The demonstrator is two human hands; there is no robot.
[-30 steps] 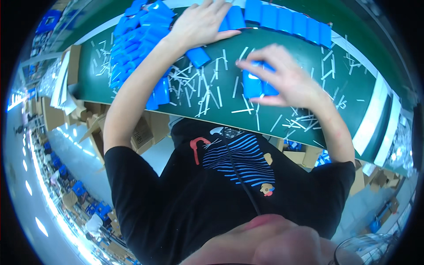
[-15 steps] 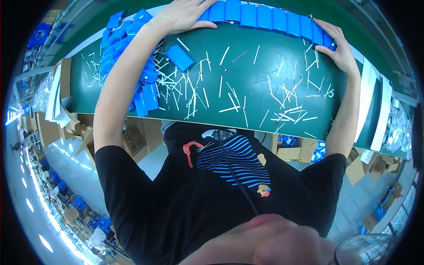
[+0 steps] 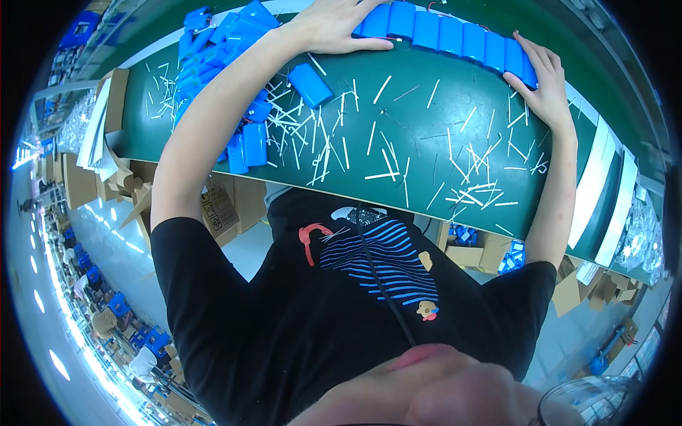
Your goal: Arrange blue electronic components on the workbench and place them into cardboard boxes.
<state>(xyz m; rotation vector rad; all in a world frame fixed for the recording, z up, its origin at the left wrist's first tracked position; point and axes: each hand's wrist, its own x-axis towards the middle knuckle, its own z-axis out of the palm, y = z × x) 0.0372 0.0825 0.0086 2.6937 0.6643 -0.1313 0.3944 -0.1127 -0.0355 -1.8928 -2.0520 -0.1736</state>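
Observation:
A curved row of blue shrink-wrapped battery packs stands side by side along the far edge of the green table. My left hand is at the row's left end, its thumb stretched along the near side; its other fingertips run out of view. Around the right end curls my right hand, thumb in front and fingers behind. The row sits between both hands. Nearer me, a single blue battery pack lies flat, apart from the rest.
Piled blue packs lie at the left, partly behind my left forearm. Thin white strips are scattered over the table. White boards lie at the right edge. Below the table are open cardboard boxes, some holding blue packs.
My hands have come closer together, the left shifting right and the right slightly left. The row between them looks more tightly packed. The whole view has shifted a little.

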